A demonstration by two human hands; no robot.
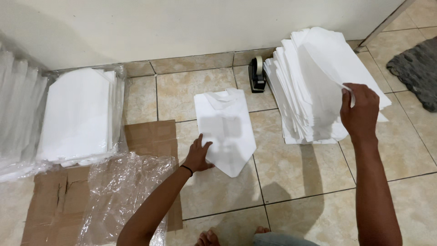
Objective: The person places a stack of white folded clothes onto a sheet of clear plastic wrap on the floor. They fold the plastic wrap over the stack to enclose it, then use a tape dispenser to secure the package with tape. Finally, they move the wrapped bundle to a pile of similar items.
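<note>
**Head view: thin white sheets, one under each hand**

Head view shows me both hands at work on the tiled floor [300, 182]. My right hand [361, 113] is pinching the edge of the top sheet [325, 68] of the tall stack [305, 114]; thumb and fingers are closed on that edge and the sheet is lifted a little, curving in the air. My left hand [198, 157] lies flat and released, fingers spread, pressing on the lower left side of the folded white piece [226, 132] that rests on the tiles between the two arms.

I judge these sheets to be very light, soft and floppy, and a bit slippery one on another, so the stack can slide. The best place to hold seems the free edge or a corner, with a light pinch; a strong pull may crease or tear it.

Further out, a black tape dispenser [257, 75] stands just beside the stack, near the wall [182, 27]. To the left there is flat cardboard [150, 136] with crumpled clear plastic wrap [123, 191] on it, and a wrapped pack of white sheets [77, 114]. A grey mat [416, 68] lies far right. Nothing stands between the hands; only my bare toes [209, 238] are near the lower edge.
</note>
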